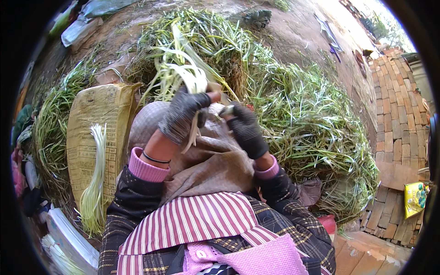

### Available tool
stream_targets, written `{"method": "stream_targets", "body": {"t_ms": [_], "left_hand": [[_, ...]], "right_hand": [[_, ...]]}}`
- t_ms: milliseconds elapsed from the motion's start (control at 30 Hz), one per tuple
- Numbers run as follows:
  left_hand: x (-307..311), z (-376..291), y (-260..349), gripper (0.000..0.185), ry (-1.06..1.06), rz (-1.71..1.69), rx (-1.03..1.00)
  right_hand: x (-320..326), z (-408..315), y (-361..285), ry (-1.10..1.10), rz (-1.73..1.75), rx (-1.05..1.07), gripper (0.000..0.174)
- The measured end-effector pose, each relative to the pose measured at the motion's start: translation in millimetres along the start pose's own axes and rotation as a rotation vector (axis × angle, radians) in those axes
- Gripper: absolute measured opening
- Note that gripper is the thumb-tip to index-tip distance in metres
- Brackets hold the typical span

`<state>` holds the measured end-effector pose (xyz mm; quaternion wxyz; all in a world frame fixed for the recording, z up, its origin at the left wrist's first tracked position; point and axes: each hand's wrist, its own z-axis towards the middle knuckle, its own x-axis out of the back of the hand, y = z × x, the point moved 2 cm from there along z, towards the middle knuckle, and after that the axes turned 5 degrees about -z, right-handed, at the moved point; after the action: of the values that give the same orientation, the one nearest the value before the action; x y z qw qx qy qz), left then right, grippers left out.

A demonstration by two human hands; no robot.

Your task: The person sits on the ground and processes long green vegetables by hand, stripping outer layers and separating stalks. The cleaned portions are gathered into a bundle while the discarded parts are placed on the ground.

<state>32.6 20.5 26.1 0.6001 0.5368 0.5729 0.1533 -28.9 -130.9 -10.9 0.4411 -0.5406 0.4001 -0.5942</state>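
Observation:
My left hand (185, 113), in a dark fingerless knit glove, is closed around a few pale leafy stalks (192, 75), whose yellow-green leaves fan out beyond it over a heap of green plants. Their lower ends hang below my fist. My right hand (244, 129), gloved alike, is just to the right with its fingers curled; a small pale thing shows at its thumb, too blurred to name. Both hands are above the brown cloth (213, 168) across my lap. To the left, a bundle of trimmed pale stalks (97, 178) lies on a yellow printed sack (80, 137).
Heaped leafy plants (306, 120) curve around in front and to the right. More greens (51, 137) lie beyond the sack. At lower left are a white package (70, 237) and another pale bundle (60, 256). A yellow packet (415, 199) lies on brick paving (398, 137) at far right.

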Motion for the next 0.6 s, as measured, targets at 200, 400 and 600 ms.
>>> {"method": "stream_targets", "body": {"t_ms": [200,400,600], "left_hand": [[23.3,2.9,7.0,0.016,0.211,-0.017,-0.254],[36.0,12.9,4.6,0.015,0.2,-0.425,-0.267],[34.7,8.0,8.9,0.009,0.095,-0.475,-0.23]], "right_hand": [[-0.4,53.0,51.7,0.059,-0.312,0.297,0.017],[32.3,91.2,149.8,-0.025,-0.659,-0.213,0.025],[79.6,39.4,31.0,0.276,0.048,-0.054,0.008]]}}
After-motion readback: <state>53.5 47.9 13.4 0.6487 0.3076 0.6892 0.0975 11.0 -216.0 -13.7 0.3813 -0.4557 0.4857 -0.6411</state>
